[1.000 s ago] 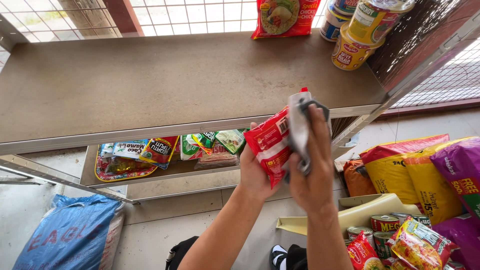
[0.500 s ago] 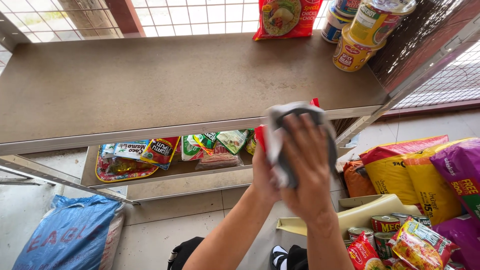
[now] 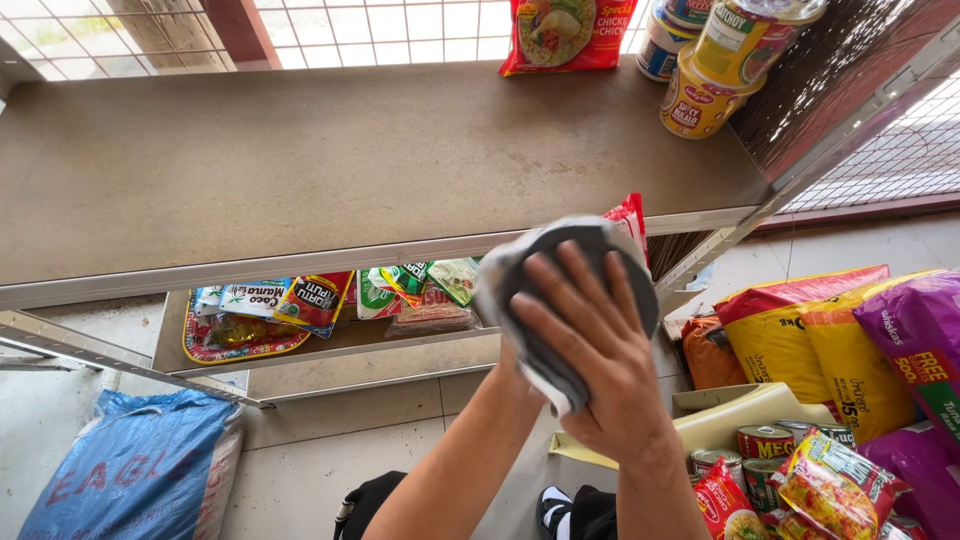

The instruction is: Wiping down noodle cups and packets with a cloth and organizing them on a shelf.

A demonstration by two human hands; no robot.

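My right hand [image 3: 590,350] presses a grey cloth [image 3: 555,245] flat, fingers spread, over a red snack packet [image 3: 632,215]. Only the packet's top corner shows past the cloth. My left hand [image 3: 512,378] is behind the cloth, holding the packet from below; only its wrist and forearm show. Both hands hover in front of the edge of a bare brown metal shelf [image 3: 350,170].
A red noodle packet [image 3: 565,35] and stacked cup noodles [image 3: 700,95] stand at the shelf's back right. The lower shelf holds several snack packets [image 3: 300,300]. A blue sack [image 3: 130,470] lies on the floor at left. Yellow bags [image 3: 800,330], purple bags [image 3: 915,340] and cans [image 3: 765,440] sit at right.
The cloth was bunched at the packet's side. My right hand has since spread it over the packet's face, hiding most of the red, and both hands have dropped slightly toward me.
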